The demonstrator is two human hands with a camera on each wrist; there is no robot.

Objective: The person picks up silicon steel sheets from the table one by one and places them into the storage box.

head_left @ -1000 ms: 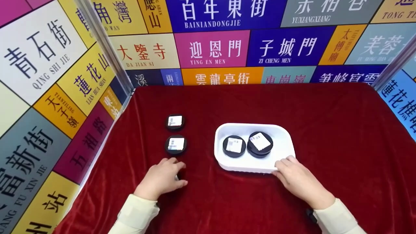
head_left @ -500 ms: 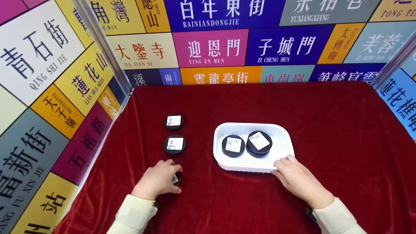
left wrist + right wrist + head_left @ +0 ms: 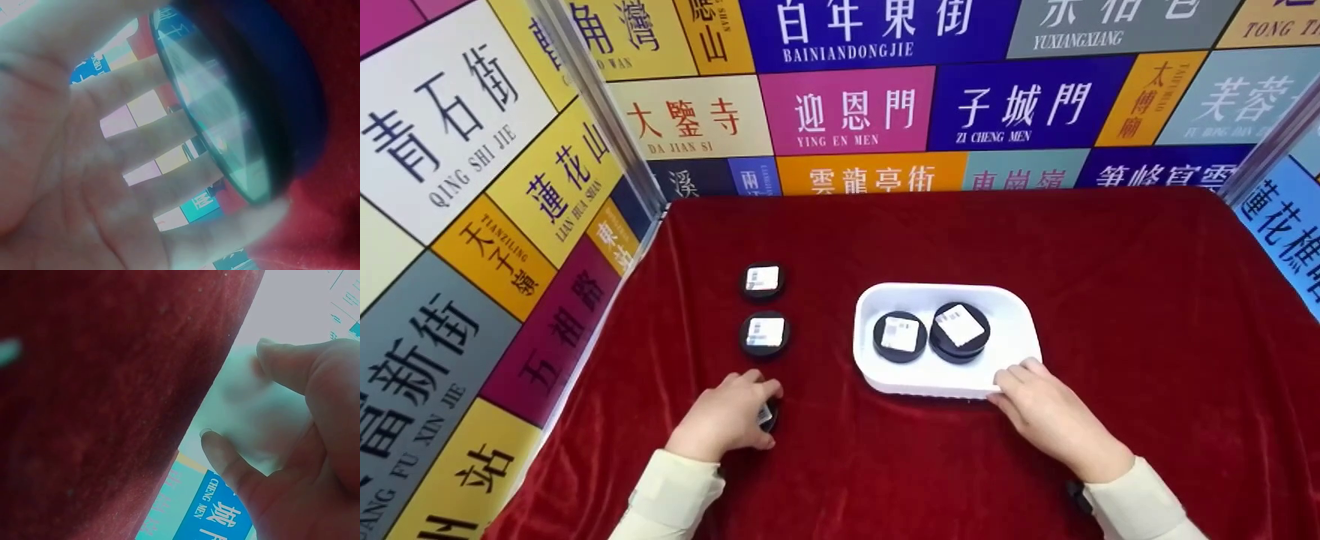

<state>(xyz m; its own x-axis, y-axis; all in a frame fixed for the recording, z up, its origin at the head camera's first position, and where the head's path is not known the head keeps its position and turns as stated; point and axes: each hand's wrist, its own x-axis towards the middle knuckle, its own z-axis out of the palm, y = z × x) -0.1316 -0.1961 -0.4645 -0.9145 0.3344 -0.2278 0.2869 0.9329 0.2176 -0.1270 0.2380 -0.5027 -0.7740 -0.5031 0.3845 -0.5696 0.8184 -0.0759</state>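
My left hand (image 3: 721, 414) is low on the left, thumb and fingers round the edge of a black round disc (image 3: 766, 415) with a pale label. The hand covers much of it in the head view. In the left wrist view the disc (image 3: 270, 107) stands tilted, its glossy face reflecting the surroundings. My right hand (image 3: 1054, 420) pinches the near right corner of a white plastic tray (image 3: 930, 386); its thumb and finger also show against the tray wall (image 3: 242, 410) in the right wrist view. One labelled disc (image 3: 900, 337) lies in the tray beside two stacked ones (image 3: 960, 325).
Two more black discs with white labels, a far one (image 3: 763, 280) and a nearer one (image 3: 765, 333), lie in a line ahead of the left hand. Dark red velvet (image 3: 1140, 300) covers the table. Walls with coloured street-name panels (image 3: 847, 112) stand behind and at the sides.
The left hand has shifted slightly left and nearer the body, and more of the disc in it shows beside the thumb. The right hand and the tray have stayed in place.
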